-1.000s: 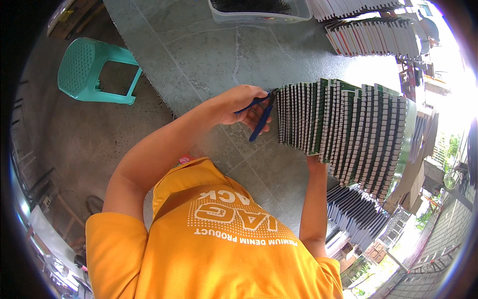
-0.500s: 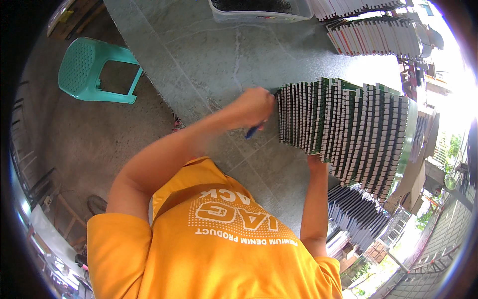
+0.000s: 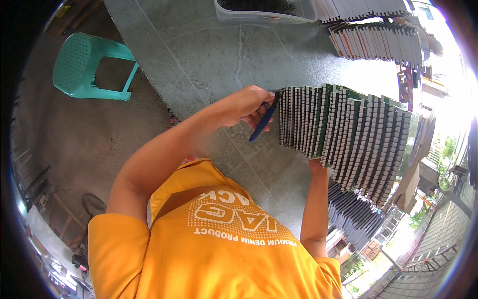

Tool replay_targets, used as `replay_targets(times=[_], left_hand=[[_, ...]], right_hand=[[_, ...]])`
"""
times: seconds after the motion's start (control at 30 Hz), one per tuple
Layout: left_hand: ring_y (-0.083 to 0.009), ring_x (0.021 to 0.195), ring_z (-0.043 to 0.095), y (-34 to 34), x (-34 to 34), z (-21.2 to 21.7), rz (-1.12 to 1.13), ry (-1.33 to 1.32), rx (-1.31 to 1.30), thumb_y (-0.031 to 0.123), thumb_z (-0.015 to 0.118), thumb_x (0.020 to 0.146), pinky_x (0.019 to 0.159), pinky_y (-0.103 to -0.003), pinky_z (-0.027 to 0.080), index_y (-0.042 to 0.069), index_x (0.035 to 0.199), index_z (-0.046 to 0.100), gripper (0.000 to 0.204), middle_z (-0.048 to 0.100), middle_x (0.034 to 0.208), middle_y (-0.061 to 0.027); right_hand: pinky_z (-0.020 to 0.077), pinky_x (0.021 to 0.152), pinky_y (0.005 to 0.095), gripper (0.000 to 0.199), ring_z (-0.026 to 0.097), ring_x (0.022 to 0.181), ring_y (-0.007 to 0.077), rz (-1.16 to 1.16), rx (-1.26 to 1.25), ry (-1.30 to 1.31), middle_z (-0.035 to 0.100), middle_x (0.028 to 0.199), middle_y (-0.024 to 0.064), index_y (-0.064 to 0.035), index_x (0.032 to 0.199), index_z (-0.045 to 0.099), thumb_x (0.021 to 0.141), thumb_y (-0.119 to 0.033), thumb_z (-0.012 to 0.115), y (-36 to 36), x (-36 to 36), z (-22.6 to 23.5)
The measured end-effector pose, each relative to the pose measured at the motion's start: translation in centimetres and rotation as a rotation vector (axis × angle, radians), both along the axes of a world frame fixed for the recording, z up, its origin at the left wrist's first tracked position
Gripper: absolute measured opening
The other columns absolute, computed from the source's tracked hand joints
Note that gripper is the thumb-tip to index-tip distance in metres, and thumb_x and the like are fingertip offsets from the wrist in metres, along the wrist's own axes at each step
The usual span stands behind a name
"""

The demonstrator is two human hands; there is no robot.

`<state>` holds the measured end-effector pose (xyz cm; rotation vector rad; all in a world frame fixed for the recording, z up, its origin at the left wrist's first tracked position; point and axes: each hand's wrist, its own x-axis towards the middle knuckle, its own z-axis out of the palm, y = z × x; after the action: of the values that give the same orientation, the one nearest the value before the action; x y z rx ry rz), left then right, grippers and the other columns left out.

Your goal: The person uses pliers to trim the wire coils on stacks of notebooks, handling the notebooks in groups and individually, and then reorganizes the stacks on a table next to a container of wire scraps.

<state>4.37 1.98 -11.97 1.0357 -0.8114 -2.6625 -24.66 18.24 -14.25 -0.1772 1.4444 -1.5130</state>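
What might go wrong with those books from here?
The blue-handled tool in the left hand might nick a book, as its tip is right at the end of the row of bound books. Books might slip: the row is uneven, and the right hand, mostly hidden, shows only at its lower edge.

1. And there on the left, a turquoise stool (image 3: 74, 66) on the floor (image 3: 124, 132)!
2. Up top, a clear plastic bin (image 3: 269, 19), dark tangled strands (image 3: 259, 5) inside!
3. Down at lower right, a ladder (image 3: 432, 263), brown cartons (image 3: 371, 248) to its left!
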Motion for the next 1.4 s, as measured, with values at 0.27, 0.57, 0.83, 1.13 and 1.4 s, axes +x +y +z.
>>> replay_targets(times=[0.27, 0.57, 0.83, 1.13, 1.4], left_hand=[[-0.0346, 0.069, 0.062, 0.9, -1.3, -1.0, -0.087, -0.152, -0.514, 0.018, 0.041, 0.088, 0.060, -0.042, 0.051, -0.003, 0.090, 0.048, 0.022, 0.059, 0.079, -0.0183], [-0.0266, 0.069, 0.062, 0.5, -0.2, -0.8, -0.042, -0.025, -0.245, 0.027, 0.038, 0.090, 0.060, -0.037, 0.050, 0.001, 0.087, 0.052, 0.030, 0.059, 0.080, -0.0120], [-0.0235, 0.067, 0.059, 0.4, 0.2, -1.0, 0.003, 0.101, -0.037, 0.030, 0.037, 0.091, 0.061, -0.036, 0.050, 0.002, 0.087, 0.052, 0.032, 0.056, 0.079, -0.0104], [-0.0259, 0.066, 0.059, 0.5, -0.5, -1.2, -0.001, 0.201, 0.118, 0.027, 0.036, 0.092, 0.058, -0.039, 0.050, -0.001, 0.090, 0.050, 0.031, 0.056, 0.079, -0.0140], [-0.0401, 0.077, 0.060, 5.5, -4.5, 0.2, -0.049, -0.700, -1.213, 0.022, 0.044, 0.089, 0.067, -0.049, 0.048, -0.003, 0.094, 0.050, 0.027, 0.058, 0.084, -0.0227]], right_hand=[[0.0438, 0.093, 0.0360, 0.040, 0.049, 0.109, 0.0197, 0.014, -0.006, 0.012, 0.049, 0.121, 0.0075, -0.0073, 0.121, 0.047, 0.089, -0.032, 0.044, -0.3, 0.1, 0.6], [0.0431, 0.093, 0.0368, 0.042, 0.048, 0.110, 0.0201, 0.075, -0.120, 0.034, 0.048, 0.122, 0.0080, -0.0072, 0.121, 0.046, 0.088, -0.033, 0.043, -2.6, -1.8, 3.0], [0.0425, 0.094, 0.0375, 0.044, 0.046, 0.111, 0.0205, 0.127, -0.141, 0.042, 0.046, 0.123, 0.0084, -0.0072, 0.122, 0.045, 0.087, -0.035, 0.043, -4.6, -2.2, 4.0], [0.0417, 0.094, 0.0383, 0.047, 0.045, 0.112, 0.0208, 0.133, -0.096, 0.061, 0.045, 0.124, 0.0088, -0.0071, 0.123, 0.045, 0.087, -0.037, 0.043, -4.3, -2.0, 4.1], [0.0411, 0.095, 0.0389, 0.049, 0.044, 0.113, 0.0212, 0.138, -0.093, 0.061, 0.044, 0.125, 0.0092, -0.0070, 0.123, 0.044, 0.086, -0.039, 0.043, -4.4, -1.8, 4.4]])
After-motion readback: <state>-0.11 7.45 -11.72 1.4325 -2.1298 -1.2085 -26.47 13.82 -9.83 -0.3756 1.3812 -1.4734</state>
